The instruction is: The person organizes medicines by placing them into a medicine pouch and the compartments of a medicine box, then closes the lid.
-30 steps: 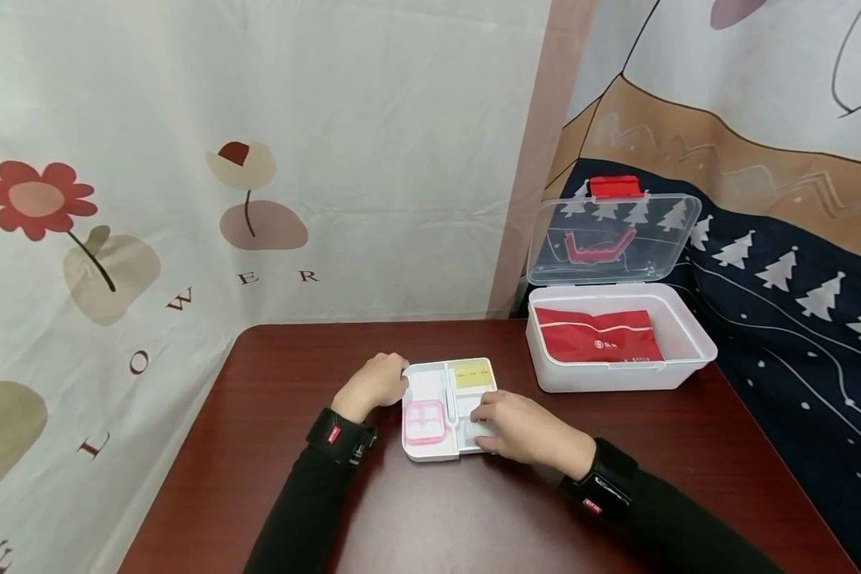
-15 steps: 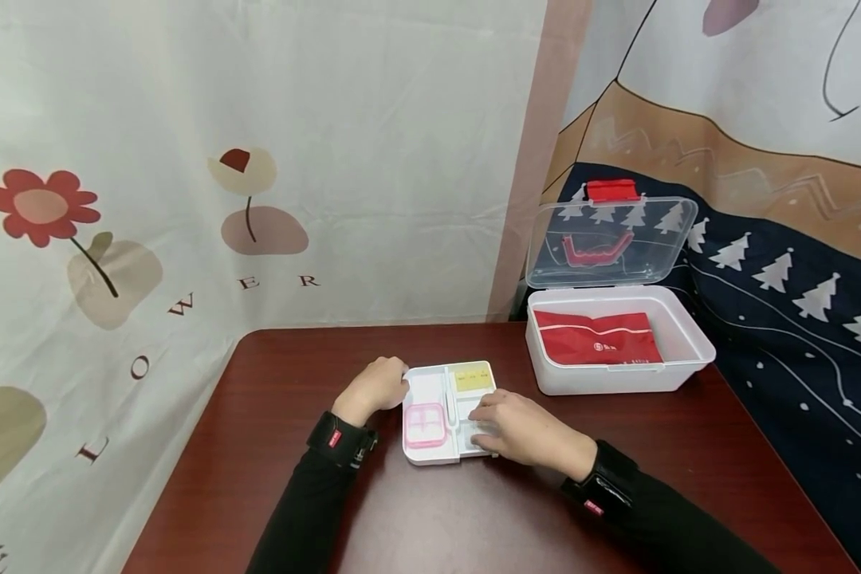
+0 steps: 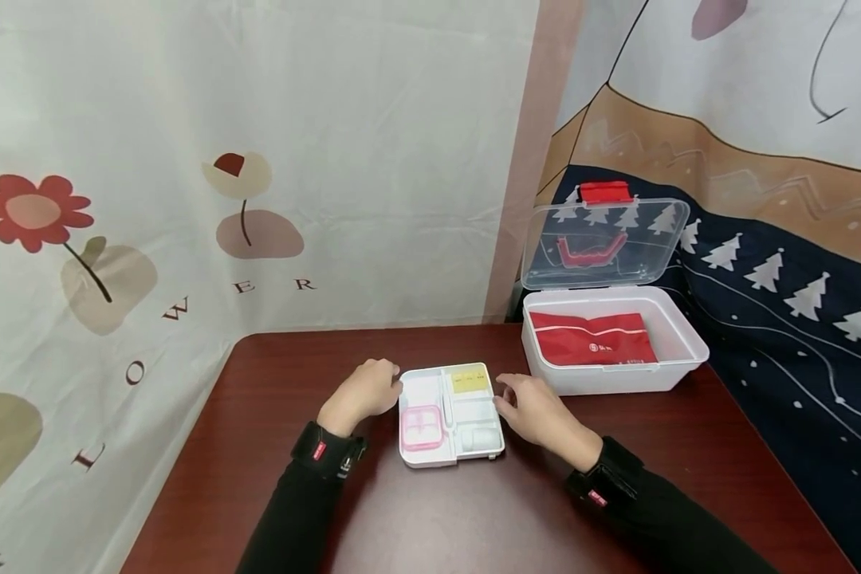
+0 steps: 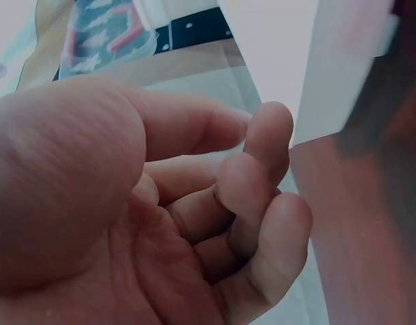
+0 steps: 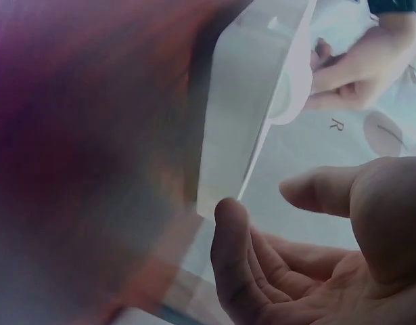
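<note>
A flat white compartment case (image 3: 430, 460) lies on the table. Its left half carries a small pink-rimmed square box (image 3: 422, 427), and a yellow label (image 3: 469, 379) marks the upper right. A rounded whitish piece (image 3: 479, 438) fills the lower right compartment. My left hand (image 3: 362, 396) is at the case's upper left edge, fingers loosely curled; in the left wrist view its fingertips (image 4: 268, 128) are right at the case's corner with nothing pinched between them. Along the right edge, my right hand (image 3: 538, 410) has thumb and fingers spread apart, one fingertip at the case's corner.
Behind my right hand stands a white storage box (image 3: 610, 379), its clear lid (image 3: 606, 227) raised and a red packet (image 3: 595, 339) inside. The brown table (image 3: 387, 526) meets a printed curtain (image 3: 373, 159) at its back edge.
My right hand has lifted off the case's right compartments and shifted to its right edge, uncovering the whitish piece. My left hand has eased slightly left from the case's edge.
</note>
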A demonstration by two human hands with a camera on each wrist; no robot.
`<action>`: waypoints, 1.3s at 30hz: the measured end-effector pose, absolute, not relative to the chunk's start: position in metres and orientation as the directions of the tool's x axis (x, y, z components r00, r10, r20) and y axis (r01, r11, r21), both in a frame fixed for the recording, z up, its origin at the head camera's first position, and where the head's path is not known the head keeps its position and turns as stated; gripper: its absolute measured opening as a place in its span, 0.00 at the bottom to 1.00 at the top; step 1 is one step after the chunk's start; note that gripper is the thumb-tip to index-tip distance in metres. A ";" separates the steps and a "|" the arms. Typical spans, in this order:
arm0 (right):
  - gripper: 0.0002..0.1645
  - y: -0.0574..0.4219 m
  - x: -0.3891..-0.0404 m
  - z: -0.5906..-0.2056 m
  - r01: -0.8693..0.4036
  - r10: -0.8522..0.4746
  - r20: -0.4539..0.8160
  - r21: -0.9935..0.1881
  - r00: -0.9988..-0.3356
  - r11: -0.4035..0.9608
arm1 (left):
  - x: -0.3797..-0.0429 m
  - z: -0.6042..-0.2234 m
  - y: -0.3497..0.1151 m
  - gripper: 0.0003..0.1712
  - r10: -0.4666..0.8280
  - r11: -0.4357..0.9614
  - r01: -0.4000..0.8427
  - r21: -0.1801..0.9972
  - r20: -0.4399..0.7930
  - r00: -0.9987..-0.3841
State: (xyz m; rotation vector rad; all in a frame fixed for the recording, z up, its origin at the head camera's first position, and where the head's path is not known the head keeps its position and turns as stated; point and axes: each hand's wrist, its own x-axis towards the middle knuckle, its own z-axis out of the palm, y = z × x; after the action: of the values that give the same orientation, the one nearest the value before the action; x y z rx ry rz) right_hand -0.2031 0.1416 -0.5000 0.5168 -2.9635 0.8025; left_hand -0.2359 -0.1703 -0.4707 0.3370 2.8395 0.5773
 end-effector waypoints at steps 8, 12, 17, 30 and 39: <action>0.27 0.143 -0.206 -0.508 -0.222 -0.277 -0.003 -0.588 -0.961 0.778 | -0.210 -0.489 -0.177 0.22 0.309 0.896 0.256 0.363 -0.095 -0.946; 0.27 0.144 -0.209 -0.512 -0.193 -0.275 -0.036 -0.624 -0.961 0.757 | -0.203 -0.495 -0.175 0.21 0.350 0.867 0.287 0.407 -0.087 -0.933; 0.29 0.142 -0.209 -0.512 -0.156 -0.269 -0.066 -0.673 -0.961 0.723 | -0.201 -0.500 -0.172 0.24 0.336 0.844 0.264 0.467 -0.076 -0.939; 0.32 0.135 -0.209 -0.509 -0.095 -0.286 -0.096 -0.803 -0.954 0.589 | -0.197 -0.496 -0.172 0.20 0.254 0.837 0.230 0.496 0.021 -0.967; 0.37 0.143 -0.204 -0.454 -0.110 -0.307 -0.050 -0.870 -0.950 0.481 | -0.198 -0.449 -0.175 0.21 0.241 0.807 0.283 0.518 0.149 -0.959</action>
State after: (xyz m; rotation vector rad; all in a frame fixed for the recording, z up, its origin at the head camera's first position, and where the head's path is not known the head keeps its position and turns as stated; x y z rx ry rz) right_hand -0.2035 0.1434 -0.4542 0.4099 -2.8701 1.6606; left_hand -0.1976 -0.1750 -0.4492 0.4443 3.0579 0.8962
